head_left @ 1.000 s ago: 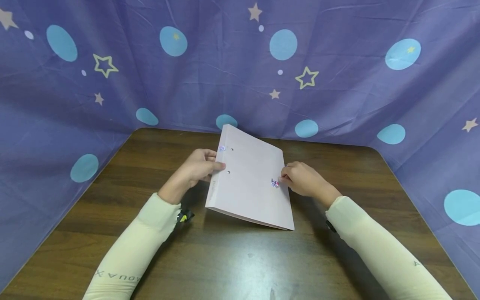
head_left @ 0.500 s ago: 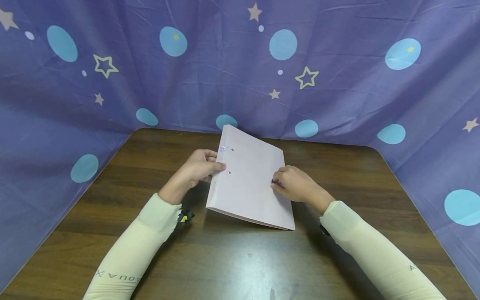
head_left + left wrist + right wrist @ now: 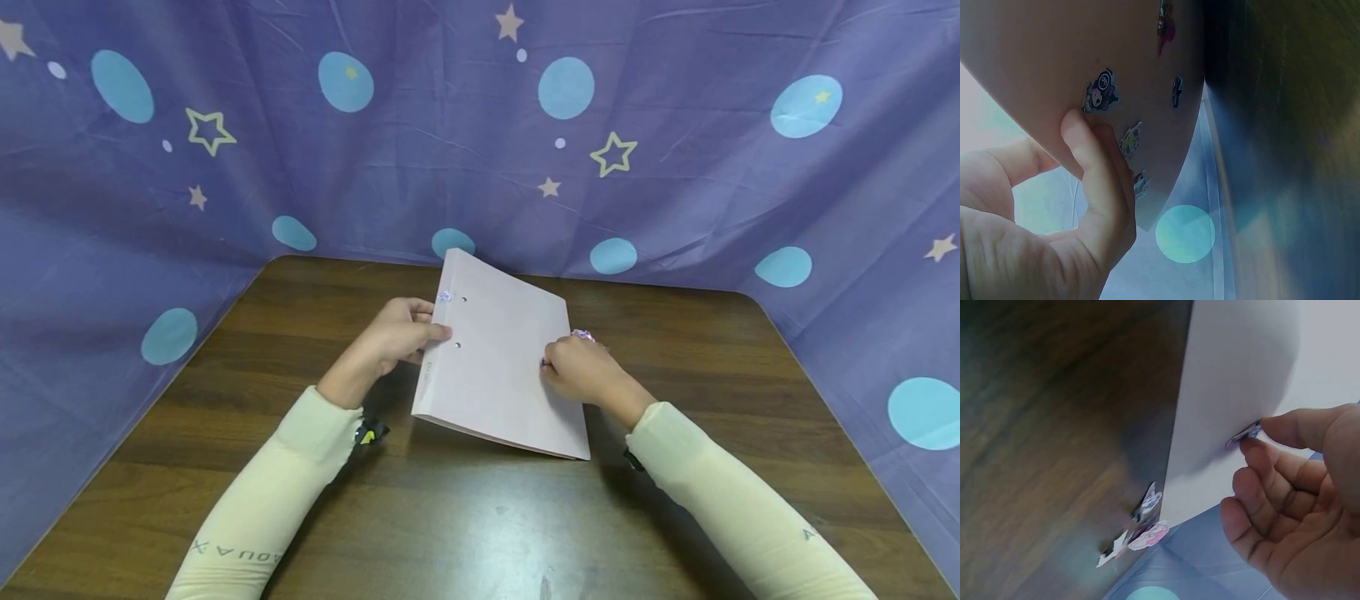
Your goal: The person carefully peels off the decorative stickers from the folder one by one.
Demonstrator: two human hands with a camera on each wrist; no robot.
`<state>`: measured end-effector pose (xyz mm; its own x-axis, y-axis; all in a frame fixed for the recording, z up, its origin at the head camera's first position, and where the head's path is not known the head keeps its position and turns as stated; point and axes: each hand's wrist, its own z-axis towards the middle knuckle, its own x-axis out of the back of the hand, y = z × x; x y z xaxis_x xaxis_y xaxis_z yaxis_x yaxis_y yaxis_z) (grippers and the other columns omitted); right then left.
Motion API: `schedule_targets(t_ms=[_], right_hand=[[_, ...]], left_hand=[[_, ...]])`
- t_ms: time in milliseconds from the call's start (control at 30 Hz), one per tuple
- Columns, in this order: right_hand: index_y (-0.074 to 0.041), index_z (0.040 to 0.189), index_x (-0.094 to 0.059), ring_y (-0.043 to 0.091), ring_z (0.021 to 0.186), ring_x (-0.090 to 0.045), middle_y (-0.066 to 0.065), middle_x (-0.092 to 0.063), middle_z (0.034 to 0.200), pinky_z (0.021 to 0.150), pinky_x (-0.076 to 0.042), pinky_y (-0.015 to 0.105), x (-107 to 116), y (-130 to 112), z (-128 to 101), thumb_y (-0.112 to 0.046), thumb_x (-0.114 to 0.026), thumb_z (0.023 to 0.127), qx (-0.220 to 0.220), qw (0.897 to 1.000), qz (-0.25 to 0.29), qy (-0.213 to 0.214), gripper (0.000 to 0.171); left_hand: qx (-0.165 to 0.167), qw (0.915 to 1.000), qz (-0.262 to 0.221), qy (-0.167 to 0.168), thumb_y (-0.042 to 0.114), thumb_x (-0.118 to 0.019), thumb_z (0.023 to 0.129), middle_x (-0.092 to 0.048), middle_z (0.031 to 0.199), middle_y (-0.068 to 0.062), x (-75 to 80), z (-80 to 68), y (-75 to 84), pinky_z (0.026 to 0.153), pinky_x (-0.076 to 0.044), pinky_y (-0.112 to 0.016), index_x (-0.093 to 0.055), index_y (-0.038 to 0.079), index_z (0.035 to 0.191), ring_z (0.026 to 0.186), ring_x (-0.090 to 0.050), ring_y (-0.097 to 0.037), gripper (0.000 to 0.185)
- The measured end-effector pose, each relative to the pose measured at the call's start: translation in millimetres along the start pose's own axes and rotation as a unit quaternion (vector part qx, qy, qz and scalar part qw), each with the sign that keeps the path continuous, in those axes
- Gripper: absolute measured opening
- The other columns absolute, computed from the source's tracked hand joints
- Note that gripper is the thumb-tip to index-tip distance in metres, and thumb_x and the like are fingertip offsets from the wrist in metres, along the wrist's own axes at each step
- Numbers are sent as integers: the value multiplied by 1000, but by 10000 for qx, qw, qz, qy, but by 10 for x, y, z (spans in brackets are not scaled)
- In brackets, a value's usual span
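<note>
A pale pink folder [image 3: 498, 358] lies tilted on the dark wooden table [image 3: 465, 517], its left side raised. My left hand [image 3: 429, 330] grips its spine edge, thumb on top and fingers [image 3: 1094, 169] curled beneath, where several small stickers [image 3: 1101, 90] show on the underside. My right hand [image 3: 550, 363] is at the folder's right edge. There its thumb and forefinger pinch a small sticker [image 3: 1244, 433] against the cover [image 3: 1241, 375]. Another sticker [image 3: 445, 296] sits at the cover's far-left corner.
Loose stickers [image 3: 1141, 528] lie on the table just beyond the folder's right edge, seen as a pink speck [image 3: 582, 335] in the head view. A purple cloth [image 3: 480, 150] with blue dots and stars walls the table at the back and both sides.
My right hand has slid left onto the folder's right edge and now covers the sticker it was beside. The left hand and the folder have stayed put.
</note>
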<state>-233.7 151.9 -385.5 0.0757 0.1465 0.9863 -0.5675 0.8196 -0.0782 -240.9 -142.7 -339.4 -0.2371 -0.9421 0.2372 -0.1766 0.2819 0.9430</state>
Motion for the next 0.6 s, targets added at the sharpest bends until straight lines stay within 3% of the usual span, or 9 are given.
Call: schedule_targets(t_ms=[133, 300, 600], right_hand=[[-10, 63, -48, 22, 55, -51, 6, -54, 64, 38, -41, 39, 6, -47, 19, -10, -59, 93, -137, 9995, -254, -162, 32], [-5, 70, -59, 29, 65, -64, 13, -65, 73, 50, -54, 46, -23, -89, 35, -11, -60, 93, -126, 9983, -521, -214, 24], [-4, 73, -63, 30, 67, -66, 13, -67, 74, 52, -56, 48, -19, -123, 52, -12, -60, 93, -104, 9956, -912, -181, 22]], left_hand=[[-2, 10000, 4, -1, 4, -71, 94, -65, 118, -21, 0, 4, -5, 77, -63, -45, -51, -10, 135, 86, -71, -23, 48], [11, 10000, 6, -2, 4, -71, 94, -65, 118, -21, 5, 11, -13, 78, -63, -44, -50, -10, 136, 87, -71, -23, 49], [26, 10000, 3, 30, 4, -70, 93, -66, 117, -20, 0, 28, -23, 78, -63, -45, -52, -8, 134, 85, -70, -23, 46]])
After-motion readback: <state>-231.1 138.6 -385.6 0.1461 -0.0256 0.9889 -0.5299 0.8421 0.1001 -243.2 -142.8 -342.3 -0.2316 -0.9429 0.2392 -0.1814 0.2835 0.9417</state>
